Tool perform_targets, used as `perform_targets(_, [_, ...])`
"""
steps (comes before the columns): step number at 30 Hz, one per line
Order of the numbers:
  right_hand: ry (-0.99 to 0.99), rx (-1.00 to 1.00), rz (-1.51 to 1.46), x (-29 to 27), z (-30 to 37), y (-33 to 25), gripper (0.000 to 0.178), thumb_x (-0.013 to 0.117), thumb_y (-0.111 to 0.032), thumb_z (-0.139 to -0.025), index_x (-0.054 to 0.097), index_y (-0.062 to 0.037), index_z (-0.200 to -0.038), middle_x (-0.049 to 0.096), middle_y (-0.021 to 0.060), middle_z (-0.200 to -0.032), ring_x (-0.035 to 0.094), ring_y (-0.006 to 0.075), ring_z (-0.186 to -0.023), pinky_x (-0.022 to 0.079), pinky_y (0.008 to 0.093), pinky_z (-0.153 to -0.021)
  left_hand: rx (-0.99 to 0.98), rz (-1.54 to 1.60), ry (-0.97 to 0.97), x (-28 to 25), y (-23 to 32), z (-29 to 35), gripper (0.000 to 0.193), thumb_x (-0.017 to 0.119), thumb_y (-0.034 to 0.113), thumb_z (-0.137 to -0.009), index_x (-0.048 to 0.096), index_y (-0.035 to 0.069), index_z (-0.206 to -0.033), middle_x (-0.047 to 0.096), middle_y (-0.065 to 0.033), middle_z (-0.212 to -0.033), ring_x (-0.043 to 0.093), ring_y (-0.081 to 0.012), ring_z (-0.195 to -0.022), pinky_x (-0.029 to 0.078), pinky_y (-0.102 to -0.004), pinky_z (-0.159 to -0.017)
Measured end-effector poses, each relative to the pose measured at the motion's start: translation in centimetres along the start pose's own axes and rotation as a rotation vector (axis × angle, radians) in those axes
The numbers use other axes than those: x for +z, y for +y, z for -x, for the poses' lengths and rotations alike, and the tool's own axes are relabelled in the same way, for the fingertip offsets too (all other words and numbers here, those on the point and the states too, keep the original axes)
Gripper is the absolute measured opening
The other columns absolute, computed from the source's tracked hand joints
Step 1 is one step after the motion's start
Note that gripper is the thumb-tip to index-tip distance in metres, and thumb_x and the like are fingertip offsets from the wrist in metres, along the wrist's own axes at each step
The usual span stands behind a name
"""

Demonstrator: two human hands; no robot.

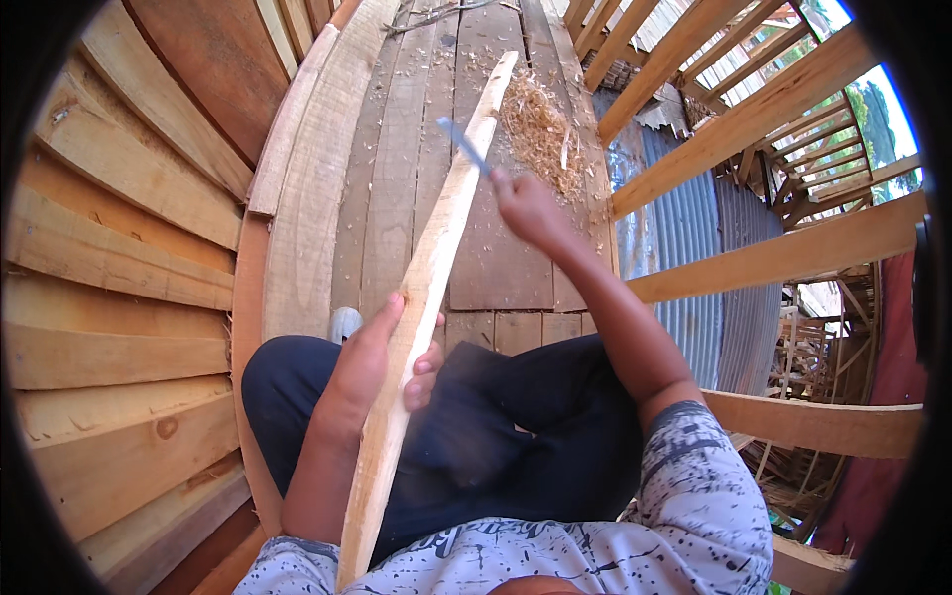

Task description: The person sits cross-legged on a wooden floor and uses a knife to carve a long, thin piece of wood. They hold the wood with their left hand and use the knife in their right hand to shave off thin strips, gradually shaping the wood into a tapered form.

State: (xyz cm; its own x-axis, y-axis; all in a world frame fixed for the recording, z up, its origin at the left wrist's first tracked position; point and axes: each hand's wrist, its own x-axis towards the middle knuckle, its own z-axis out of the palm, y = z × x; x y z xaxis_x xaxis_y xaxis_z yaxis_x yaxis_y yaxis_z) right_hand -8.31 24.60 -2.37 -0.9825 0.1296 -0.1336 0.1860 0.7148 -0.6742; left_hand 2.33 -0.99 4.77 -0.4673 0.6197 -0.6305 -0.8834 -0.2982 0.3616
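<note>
A long, pale strip of wood (436, 238) runs from my lap up and away from me, its far end tapered and notched along one edge. My left hand (382, 357) is wrapped round its lower half, thumb on top and fingers curled under the right edge. Farther up, my right hand (526, 206) is closed on a knife (462, 142). The knife's blade is somewhat blurred and points up and to the left across the wood's upper part. The handle is mostly hidden inside my fist.
Curly wood shavings (540, 129) lie heaped on the plank floor (392, 198), right of the strip's far end. Overlapping boards form a wall (119, 288) at left. On the right are wooden rails (783, 248) with corrugated metal sheets (684, 228) beyond. My bent legs (535, 416) are below the strip.
</note>
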Motion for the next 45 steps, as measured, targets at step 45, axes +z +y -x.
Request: perform_targets(45, [-0.065,-0.033,-0.042,0.3,2.8,-2.6,0.063,0.04,-0.04,-0.103,0.058,0.0045,-0.062,0.05,0.0153,-0.05,0.048,0.0259,-0.047,0.037,0.046,-0.05,-0.03,0.138,-0.06,-1.1,0.1,-0.8,0.051,0.03,0.052,-0.104,0.05,0.006,-0.115,0.044,-0.005,-0.063,0.039,-0.0134,-0.041,0.033,-0.0275,-0.038])
